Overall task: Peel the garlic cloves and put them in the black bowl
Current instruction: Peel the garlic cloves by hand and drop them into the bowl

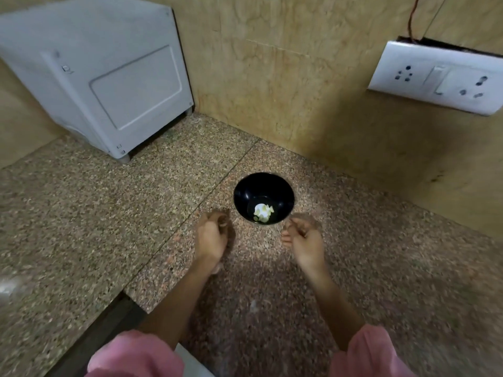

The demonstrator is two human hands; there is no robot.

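The black bowl (pixel 263 186) stands on the speckled stone counter (pixel 109 213) near the wall corner. Peeled pale garlic cloves (pixel 263 212) lie at its bottom. My left hand (pixel 213 235) hovers just left of the bowl's near rim with its fingers curled inward; blur hides whether it holds anything. My right hand (pixel 303 238) is just right of the near rim, fingers loosely curled, and I see nothing in it. Both hands are motion-blurred. Pink sleeves cover my upper arms.
A white appliance (pixel 109 77) stands at the back left on the counter. A white socket and switch plate (pixel 438 77) is on the right wall. A small pale scrap (pixel 254 306) lies on the counter between my forearms. The counter's edge runs at the lower left.
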